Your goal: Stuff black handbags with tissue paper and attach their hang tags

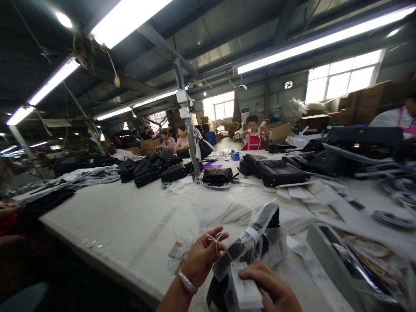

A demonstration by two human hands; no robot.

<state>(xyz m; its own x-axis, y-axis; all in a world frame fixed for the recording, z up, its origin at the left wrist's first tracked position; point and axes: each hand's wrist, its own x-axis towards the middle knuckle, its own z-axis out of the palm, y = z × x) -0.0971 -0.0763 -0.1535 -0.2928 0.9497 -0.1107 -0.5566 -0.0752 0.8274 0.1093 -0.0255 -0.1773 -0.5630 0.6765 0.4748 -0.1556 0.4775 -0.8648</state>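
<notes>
A thin white string (214,238) is pinched in the fingers of my left hand (206,249), and part of it crosses in front of the fingertips. My right hand (273,284) grips a white hang tag (244,284), thumb on top and fingers underneath. Between and beyond both hands stands a black bag (216,291), partly hidden by the tag. Its strap (235,253) rises up and away to the right, with clear wrapping and a white band (252,234) around it. Small plastic and paper scraps (177,255) lie left of my left hand.
On the white table (123,225), a grey bin (325,255) holding papers stands at right. Black bags (282,171) and a small bag (217,175) lie farther back near a metal post (193,143). A person in a red apron (255,141) is across the table.
</notes>
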